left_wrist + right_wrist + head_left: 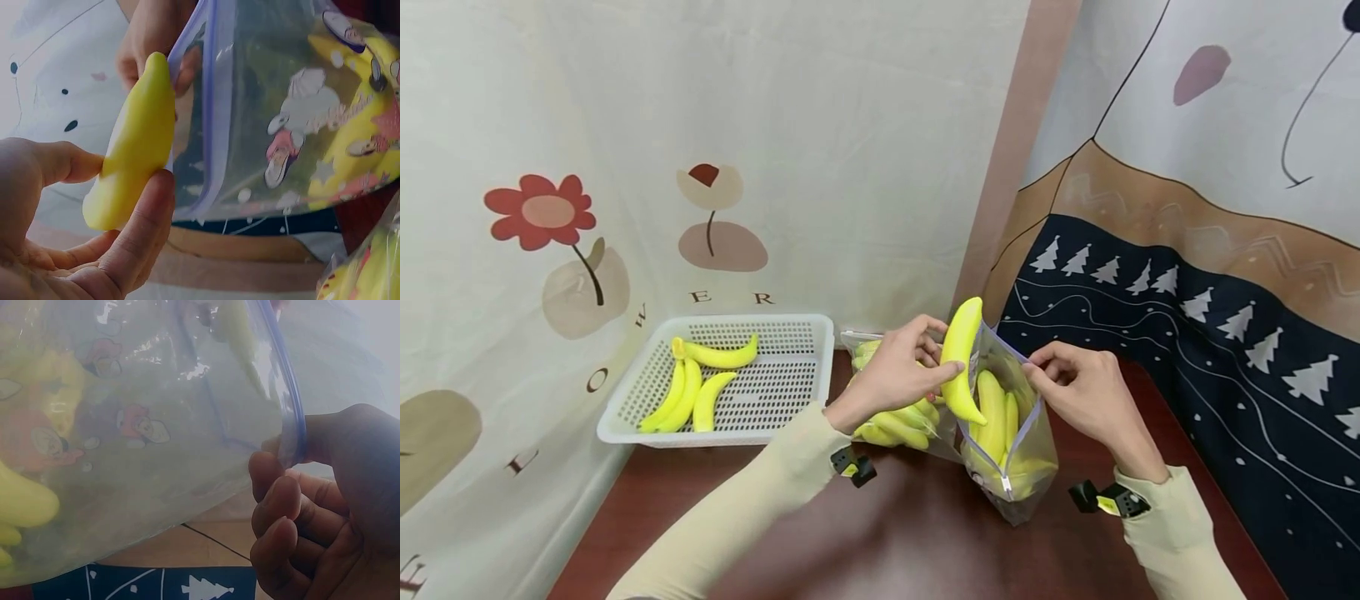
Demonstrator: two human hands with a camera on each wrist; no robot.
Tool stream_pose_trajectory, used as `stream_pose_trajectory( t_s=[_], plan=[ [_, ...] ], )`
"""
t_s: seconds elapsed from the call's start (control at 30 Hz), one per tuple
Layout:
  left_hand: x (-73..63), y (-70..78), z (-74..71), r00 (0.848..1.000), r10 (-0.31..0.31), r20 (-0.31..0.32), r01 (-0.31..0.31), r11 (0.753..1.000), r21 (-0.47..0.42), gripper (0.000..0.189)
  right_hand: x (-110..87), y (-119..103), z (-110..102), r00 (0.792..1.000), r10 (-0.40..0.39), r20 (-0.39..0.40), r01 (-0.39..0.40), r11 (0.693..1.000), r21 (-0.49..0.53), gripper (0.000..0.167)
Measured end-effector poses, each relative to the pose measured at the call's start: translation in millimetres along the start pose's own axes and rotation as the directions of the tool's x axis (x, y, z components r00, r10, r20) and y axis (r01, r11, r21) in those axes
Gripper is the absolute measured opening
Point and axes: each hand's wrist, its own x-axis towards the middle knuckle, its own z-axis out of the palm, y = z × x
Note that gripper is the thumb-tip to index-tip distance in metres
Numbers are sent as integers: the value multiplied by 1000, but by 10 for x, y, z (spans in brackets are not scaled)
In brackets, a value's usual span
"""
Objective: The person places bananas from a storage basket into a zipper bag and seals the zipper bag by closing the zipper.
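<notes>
A yellow banana (pixel 962 358) is pinched between the thumb and fingers of my left hand (pixel 898 362), upright over the mouth of a clear zip bag (pixel 1026 467). In the left wrist view the banana (pixel 139 144) is beside the bag's purple zip edge (pixel 219 112). My right hand (pixel 1078 387) pinches the bag's rim on its right side; the right wrist view shows thumb and forefinger on the zip edge (pixel 292 400). Several bananas (pixel 992 408) are inside this printed bag. A second clear bag of bananas (pixel 895 425) lies behind my left hand, partly hidden by it.
On the left stands a white plastic basket (pixel 775 437) with several bananas (pixel 681 396) at its left side. The dark red table (pixel 850 542) carries everything. Printed cloth (pixel 850 167) hangs behind, and a dark blue cloth with trees (pixel 1225 400) borders the right edge.
</notes>
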Motion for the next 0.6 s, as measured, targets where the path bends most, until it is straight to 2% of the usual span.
stream_pose_trajectory(
  t_s=[0.07,0.2,0.43,0.53,0.6],
  plan=[
    [1,19,44,1000,-20,24,20,1000,-7,49,2,-1,1,1000,-2,1,2,1000,2,4],
    [8,82,100,995,-82,50,80,996,47,50,12,1,-1,1000,-12,-4,12,1000,-1,5],
    [25,198,199,972,-204,117,184,970,161,51,21,4,3,1000,1,0,-1,1000,-8,4],
    [38,220,242,966,-221,135,195,963,185,53,22,2,8,1000,4,2,-4,1000,-11,5],
    [51,222,264,969,-196,148,166,967,191,52,23,2,10,1000,2,2,-2,1000,-12,5]
  ],
)
